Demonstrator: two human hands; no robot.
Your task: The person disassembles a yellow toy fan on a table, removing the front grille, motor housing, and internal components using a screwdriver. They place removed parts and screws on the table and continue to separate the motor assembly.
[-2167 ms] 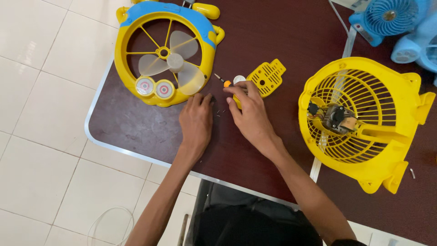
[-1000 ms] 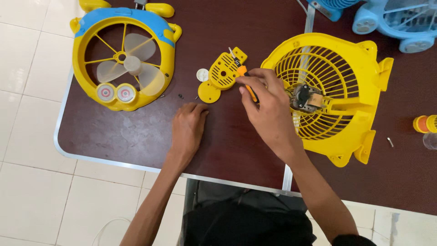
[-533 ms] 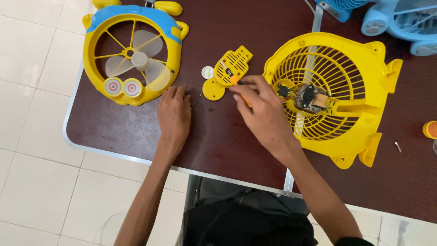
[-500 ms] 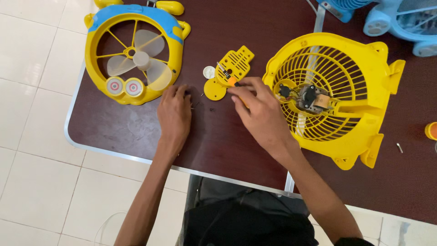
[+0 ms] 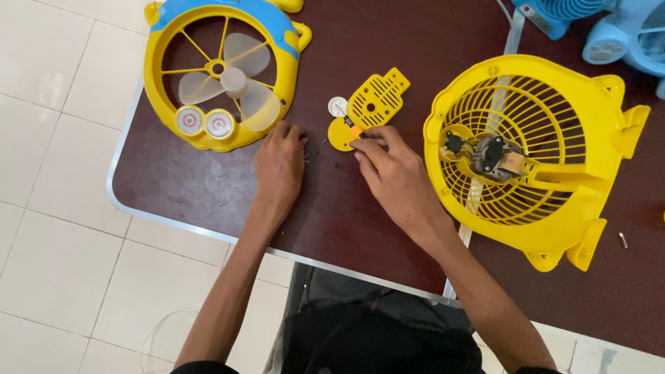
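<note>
My right hand point(image 5: 392, 173) is closed on a small screwdriver with an orange grip point(image 5: 356, 129), its tip at a small yellow perforated plate point(image 5: 371, 105) on the dark brown table point(image 5: 346, 215). My left hand point(image 5: 278, 169) rests flat on the table, fingers spread near a few tiny screws point(image 5: 309, 158). A white round disc point(image 5: 337, 106) lies beside the plate. The yellow fan rear housing point(image 5: 533, 152) with its motor point(image 5: 493, 156) lies right of my right hand. The yellow and blue fan front point(image 5: 216, 69) with clear blades lies above my left hand.
Blue fan parts point(image 5: 609, 28) sit at the table's far right corner. A loose screw point(image 5: 622, 239) lies right of the yellow housing. The table's pale metal edge point(image 5: 173, 221) runs near my left forearm, with white floor tiles point(image 5: 55, 208) beyond.
My right hand went from the table's middle toward the yellow housing, then back left to the small plate. My left hand stayed on the table. The view shifted left and right.
</note>
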